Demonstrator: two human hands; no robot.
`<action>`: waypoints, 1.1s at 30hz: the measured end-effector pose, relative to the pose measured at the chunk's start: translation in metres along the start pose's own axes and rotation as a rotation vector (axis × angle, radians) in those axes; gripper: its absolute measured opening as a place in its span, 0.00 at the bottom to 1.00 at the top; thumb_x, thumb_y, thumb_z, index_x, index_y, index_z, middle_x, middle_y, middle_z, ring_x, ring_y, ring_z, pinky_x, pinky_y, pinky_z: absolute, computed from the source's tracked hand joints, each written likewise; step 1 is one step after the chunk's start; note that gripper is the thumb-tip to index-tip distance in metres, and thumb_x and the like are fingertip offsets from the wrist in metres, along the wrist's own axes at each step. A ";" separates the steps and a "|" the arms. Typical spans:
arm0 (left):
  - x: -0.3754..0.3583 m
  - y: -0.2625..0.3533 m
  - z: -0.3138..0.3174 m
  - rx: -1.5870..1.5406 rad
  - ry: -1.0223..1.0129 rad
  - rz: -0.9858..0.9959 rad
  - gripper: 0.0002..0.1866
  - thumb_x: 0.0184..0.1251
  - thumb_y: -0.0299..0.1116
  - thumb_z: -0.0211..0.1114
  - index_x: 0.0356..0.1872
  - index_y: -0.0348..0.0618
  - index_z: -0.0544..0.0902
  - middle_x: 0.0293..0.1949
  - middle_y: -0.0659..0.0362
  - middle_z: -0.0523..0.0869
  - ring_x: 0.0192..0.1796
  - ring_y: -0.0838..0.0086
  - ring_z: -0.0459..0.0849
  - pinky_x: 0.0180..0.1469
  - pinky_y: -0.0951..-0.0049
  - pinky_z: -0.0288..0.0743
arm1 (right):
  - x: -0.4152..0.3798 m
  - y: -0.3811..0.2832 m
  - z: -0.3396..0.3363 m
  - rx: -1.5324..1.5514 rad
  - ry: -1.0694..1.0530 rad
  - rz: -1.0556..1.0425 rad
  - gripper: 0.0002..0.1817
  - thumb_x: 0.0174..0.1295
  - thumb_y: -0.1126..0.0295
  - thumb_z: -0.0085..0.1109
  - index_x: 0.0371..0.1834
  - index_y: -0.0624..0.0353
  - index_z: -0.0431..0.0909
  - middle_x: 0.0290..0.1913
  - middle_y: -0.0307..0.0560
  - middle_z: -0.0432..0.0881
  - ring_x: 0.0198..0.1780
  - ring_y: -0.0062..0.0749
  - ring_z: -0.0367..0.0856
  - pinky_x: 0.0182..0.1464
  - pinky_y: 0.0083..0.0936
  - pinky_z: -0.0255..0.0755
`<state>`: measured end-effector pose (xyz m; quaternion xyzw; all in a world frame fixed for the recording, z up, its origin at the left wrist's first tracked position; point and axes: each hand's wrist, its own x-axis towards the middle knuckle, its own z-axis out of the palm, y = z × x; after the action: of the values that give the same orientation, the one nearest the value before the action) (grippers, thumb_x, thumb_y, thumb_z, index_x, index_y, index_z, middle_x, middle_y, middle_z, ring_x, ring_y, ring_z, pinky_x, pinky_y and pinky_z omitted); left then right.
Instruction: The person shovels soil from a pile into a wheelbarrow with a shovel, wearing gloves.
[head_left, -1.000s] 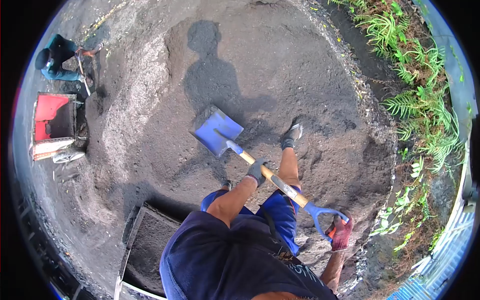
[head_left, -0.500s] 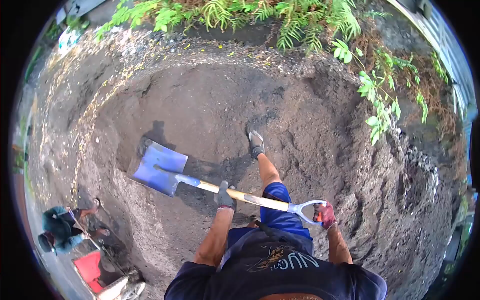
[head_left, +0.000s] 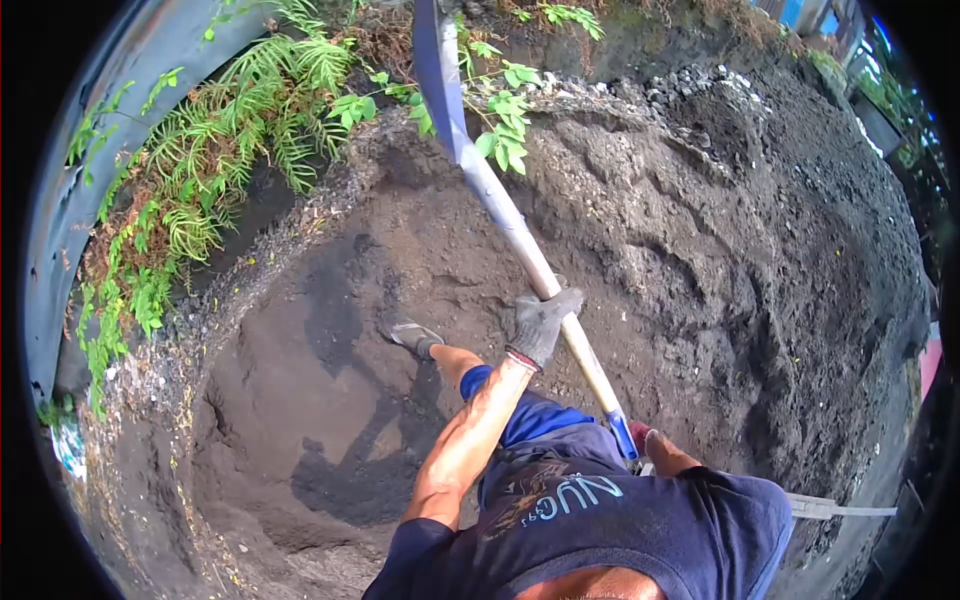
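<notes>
A shovel (head_left: 515, 235) with a blue blade and a pale wooden shaft is raised across the middle, its blade edge-on towards the top of the view. My left hand (head_left: 543, 325), in a grey glove, is wrapped round the middle of the shaft. My right hand (head_left: 643, 436), in a red glove, is at the handle end by my waist. The blue handle socket and my body hide most of it, and its fingers barely show. Whether the blade carries soil cannot be made out from this side.
Dark soil (head_left: 300, 370) slopes around my feet, with a rough bank (head_left: 700, 260) to the right. Green ferns (head_left: 240, 130) and leafy stems grow along the upper left, before a grey metal sheet (head_left: 60, 220). A grey bar (head_left: 840, 508) lies behind my right shoulder.
The shovel has risen off the soil and swung from the left to the top of the view, with both hands on it. My view has turned right, so the other person is out of sight.
</notes>
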<state>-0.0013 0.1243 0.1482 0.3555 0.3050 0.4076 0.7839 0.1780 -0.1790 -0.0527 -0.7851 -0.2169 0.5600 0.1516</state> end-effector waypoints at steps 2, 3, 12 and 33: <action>0.006 -0.013 0.009 0.033 -0.042 -0.033 0.18 0.54 0.23 0.69 0.45 0.37 0.73 0.30 0.59 0.79 0.28 0.73 0.81 0.31 0.75 0.76 | 0.014 0.034 0.020 -0.126 -0.013 -0.003 0.09 0.57 0.65 0.57 0.37 0.56 0.80 0.26 0.42 0.81 0.24 0.28 0.78 0.28 0.27 0.72; 0.008 -0.018 0.013 0.063 -0.057 -0.060 0.18 0.54 0.23 0.69 0.44 0.37 0.73 0.29 0.59 0.79 0.27 0.73 0.81 0.30 0.74 0.76 | 0.019 0.049 0.027 -0.168 -0.015 0.000 0.10 0.57 0.65 0.57 0.38 0.56 0.81 0.26 0.42 0.81 0.25 0.28 0.79 0.29 0.27 0.72; -0.068 -0.013 -0.084 -0.336 0.255 0.042 0.15 0.61 0.28 0.59 0.48 0.37 0.72 0.30 0.54 0.80 0.30 0.66 0.81 0.39 0.63 0.78 | 0.043 0.002 -0.017 -1.067 -0.199 -0.372 0.12 0.55 0.63 0.60 0.42 0.49 0.82 0.30 0.40 0.85 0.35 0.33 0.83 0.43 0.31 0.75; -0.302 -0.026 -0.305 -0.792 1.321 0.938 0.15 0.58 0.48 0.65 0.25 0.51 0.73 0.20 0.65 0.74 0.26 0.72 0.75 0.33 0.67 0.74 | 0.034 -0.444 0.174 -0.509 -0.470 -0.834 0.11 0.49 0.72 0.64 0.32 0.64 0.73 0.20 0.42 0.77 0.18 0.25 0.76 0.20 0.24 0.71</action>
<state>-0.3702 -0.0503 0.0127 -0.1592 0.3540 0.8820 0.2673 -0.0534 0.2195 0.0766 -0.4982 -0.6669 0.5424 0.1132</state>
